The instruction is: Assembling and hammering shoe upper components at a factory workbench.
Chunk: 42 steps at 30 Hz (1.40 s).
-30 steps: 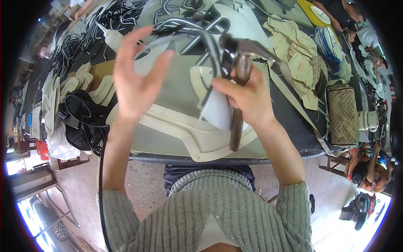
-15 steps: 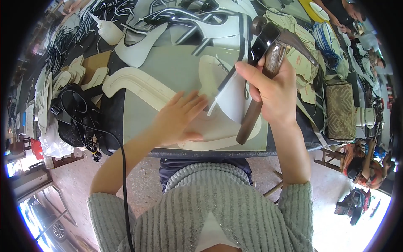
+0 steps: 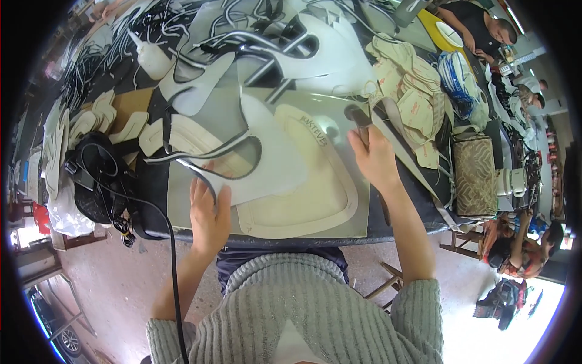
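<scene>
1. Clock taken from the centre of the mat (image 3: 182, 209). Left hand (image 3: 209, 215) at 8 o'clock; fingers narrow, gripping the trimmed edge of the white piece (image 3: 273, 164).
2. White piece extends from that hand across the centre, partly covering the cream template (image 3: 327, 188).
3. Right hand (image 3: 376, 158) at 3 o'clock; fingers wrapped round the hammer (image 3: 356, 116).
4. On the tabletop (image 3: 377, 229): bottle (image 3: 154, 62) at 10 o'clock; patterned pouch (image 3: 482, 176) at 3 o'clock, beyond the hammer.

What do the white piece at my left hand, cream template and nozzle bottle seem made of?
White piece: probably smooth synthetic sheet or leather, as it looks thin and even. Cream template: perhaps matt card or plastic, judging by its flat, stiff-looking outline. Nozzle bottle: likely plastic, given its smooth, whitish body.
</scene>
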Available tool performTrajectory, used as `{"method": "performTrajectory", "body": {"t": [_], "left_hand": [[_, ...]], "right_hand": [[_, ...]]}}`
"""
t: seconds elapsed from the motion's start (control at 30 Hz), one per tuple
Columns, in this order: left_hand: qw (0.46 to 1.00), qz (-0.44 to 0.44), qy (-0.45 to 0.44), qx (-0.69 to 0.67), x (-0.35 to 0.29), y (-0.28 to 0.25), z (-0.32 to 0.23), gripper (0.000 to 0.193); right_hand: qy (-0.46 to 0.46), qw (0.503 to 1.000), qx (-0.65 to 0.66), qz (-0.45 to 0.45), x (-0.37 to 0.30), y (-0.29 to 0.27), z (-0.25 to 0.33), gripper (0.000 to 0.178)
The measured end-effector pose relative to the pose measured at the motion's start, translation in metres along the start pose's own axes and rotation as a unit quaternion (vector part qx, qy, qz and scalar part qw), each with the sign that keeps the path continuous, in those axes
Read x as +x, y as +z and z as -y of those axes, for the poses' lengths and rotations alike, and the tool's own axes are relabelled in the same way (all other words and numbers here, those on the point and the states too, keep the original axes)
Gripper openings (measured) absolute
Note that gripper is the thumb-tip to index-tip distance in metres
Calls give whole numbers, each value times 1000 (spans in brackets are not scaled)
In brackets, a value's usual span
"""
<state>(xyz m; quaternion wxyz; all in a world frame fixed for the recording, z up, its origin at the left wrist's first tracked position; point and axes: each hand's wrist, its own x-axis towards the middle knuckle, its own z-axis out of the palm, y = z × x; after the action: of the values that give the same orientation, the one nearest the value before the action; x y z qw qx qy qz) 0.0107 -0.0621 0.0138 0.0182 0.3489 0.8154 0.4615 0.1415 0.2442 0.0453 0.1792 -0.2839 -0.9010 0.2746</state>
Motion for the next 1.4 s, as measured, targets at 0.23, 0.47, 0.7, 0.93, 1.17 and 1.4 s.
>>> {"method": "performTrajectory", "body": {"t": [0.23,0.47,0.7,0.93,1.17,1.4], "left_hand": [[970,69,116,204,53,3,31,30],[980,149,98,89,89,-24,50,32],[959,159,39,-233,107,-80,-23,36],[895,259,77,-354,85,-71,-52,34],[953,135,-177,-204,13,-39,-15,30],[981,23,-193,-23,-16,-22,-10,61]], "right_hand": [[38,995,13,89,-78,7,14,27],[88,943,191,257,-136,-5,50,19],[138,923,344,105,-59,-31,50,40],[163,784,561,208,2,-16,65,37],[188,882,427,62,-49,0,61,35],[238,903,339,117,-81,11,51,30]]}}
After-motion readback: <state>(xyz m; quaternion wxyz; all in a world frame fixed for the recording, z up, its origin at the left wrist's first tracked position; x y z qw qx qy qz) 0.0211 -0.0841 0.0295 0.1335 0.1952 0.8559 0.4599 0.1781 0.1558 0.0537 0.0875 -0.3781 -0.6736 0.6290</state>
